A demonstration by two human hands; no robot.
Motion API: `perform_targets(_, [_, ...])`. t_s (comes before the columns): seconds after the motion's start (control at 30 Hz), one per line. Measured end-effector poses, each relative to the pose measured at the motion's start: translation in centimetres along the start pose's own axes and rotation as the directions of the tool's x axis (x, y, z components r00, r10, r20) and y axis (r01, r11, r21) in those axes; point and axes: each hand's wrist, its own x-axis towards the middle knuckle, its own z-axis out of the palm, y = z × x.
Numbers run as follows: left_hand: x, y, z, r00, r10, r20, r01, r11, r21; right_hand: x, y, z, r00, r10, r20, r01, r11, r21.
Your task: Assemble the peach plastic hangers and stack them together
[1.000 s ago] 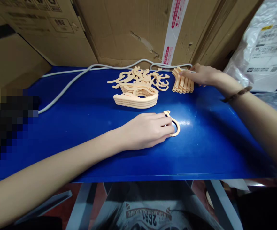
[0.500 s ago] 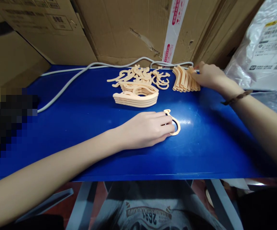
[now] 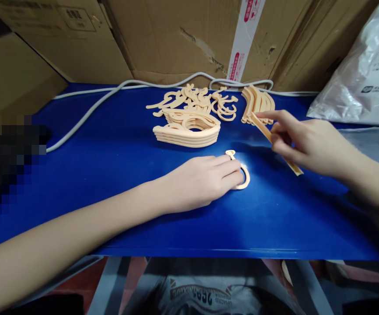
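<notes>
Covered a beige hook piece [image 3: 248, 178], flat on the near part of the blue counter [image 3: 110, 162], with the left hand [image 3: 205, 181]: bent the fingers close together over it, with tips hidden and a rounded end exposed at right. Pinched a slim beige strip [image 3: 263, 128] in the right hand [image 3: 317, 140], slantwise farther right, with fingers closed on it and forefinger extended toward its far end. Showed, farther off, stacked beige frames [image 3: 186, 137] left of similar strips [image 3: 258, 103], and loose curved pieces [image 3: 194, 98] beyond the stack.
</notes>
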Motion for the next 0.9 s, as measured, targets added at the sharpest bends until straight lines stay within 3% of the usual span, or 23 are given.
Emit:
perform_targets(0.27, [0.1, 0.1, 0.3, 0.999, -0.003, -0.036, 0.003, 1.000, 0.006, -0.2, -0.9, 0.8, 0.980, -0.007, 0.197, 0.015, 0.999, -0.038])
perform_targets(0.6, [0.0, 0.2, 0.3, 1.000, -0.006, 0.024, 0.007, 0.999, -0.049, -0.6, -1.4, 1.4, 0.983, -0.049, 0.180, 0.073, 0.988, -0.133])
perform_targets(0.67, [0.1, 0.2, 0.3, 1.000, -0.001, 0.025, 0.003, 0.998, -0.067, -0.8, -1.8, 1.5, 0.985, -0.091, 0.147, 0.105, 0.990, -0.093])
perform_targets(0.77, [0.2, 0.2, 0.2, 1.000, 0.003, 0.019, -0.001, 0.997, -0.083, -1.3, -2.6, 1.7, 0.975, -0.221, 0.002, 0.219, 0.969, -0.116])
perform_targets(0.83, [0.2, 0.3, 0.2, 1.000, 0.015, 0.007, -0.014, 0.996, -0.091, -1.6, -3.2, 2.0, 0.924, -0.370, -0.095, 0.346, 0.916, -0.203])
perform_targets(0.9, [0.2, 0.3, 0.2, 0.999, 0.031, -0.007, -0.032, 0.995, -0.094, -1.7, -3.8, 2.2, 0.853, -0.508, -0.120, 0.458, 0.839, -0.295])
